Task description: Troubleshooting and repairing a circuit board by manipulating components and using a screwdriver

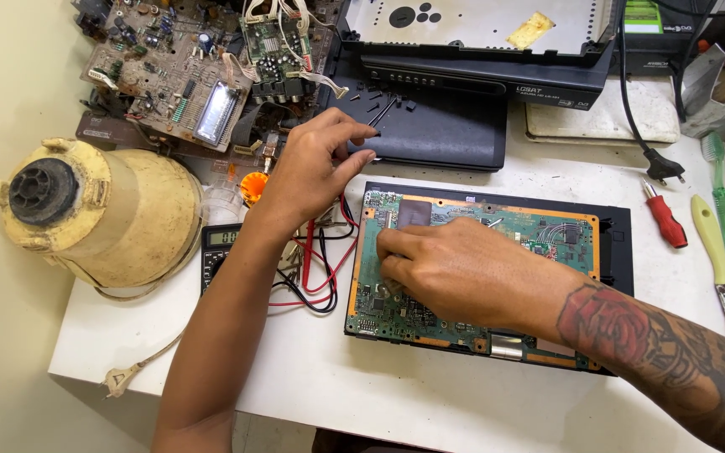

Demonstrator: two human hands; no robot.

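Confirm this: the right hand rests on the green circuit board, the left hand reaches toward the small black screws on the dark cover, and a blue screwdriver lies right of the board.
One detail is wrong: the screwdriver is red, not blue, as the head view shows. The right hand does rest on the green circuit board, and the left hand reaches toward the screws on the dark cover.

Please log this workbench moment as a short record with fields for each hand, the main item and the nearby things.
Left hand: reaching over small black screws on a dark cover panel
Right hand: resting flat on the green circuit board
Board: lies in a black tray on the white table
Left of board: red and black probe leads, multimeter, yellowed motor housing
Right of board: red screwdriver, paintbrush, green toothbrush
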